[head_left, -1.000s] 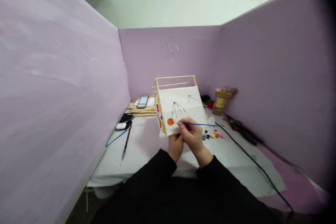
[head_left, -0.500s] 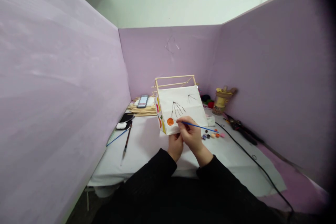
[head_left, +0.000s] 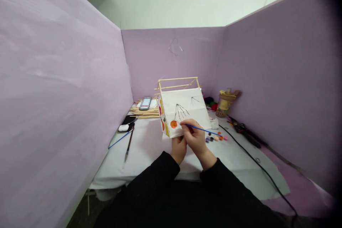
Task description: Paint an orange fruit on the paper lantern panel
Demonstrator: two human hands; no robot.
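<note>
A paper-covered lantern on a wooden stick frame (head_left: 184, 108) stands tilted on the white table cover, its near face painted with black strokes and an orange dot (head_left: 173, 124). My right hand (head_left: 196, 139) pinches a thin blue paintbrush (head_left: 205, 130), its tip by the orange dot. My left hand (head_left: 178, 148) grips the lantern's lower near edge from below, fingers curled under the paper.
Small paint pots (head_left: 216, 137) lie right of the lantern. Two brushes (head_left: 127, 145), an earbud case (head_left: 123, 127) and a bundle of sticks (head_left: 144, 112) sit at the left. A woven pot (head_left: 224, 103), dark tools (head_left: 244, 130) and a black cable (head_left: 256, 165) lie right. Purple partitions enclose the desk.
The brush handle's far end has dipped slightly toward the paint pots; its tip stays at the orange dot. Both hands and the lantern have barely moved.
</note>
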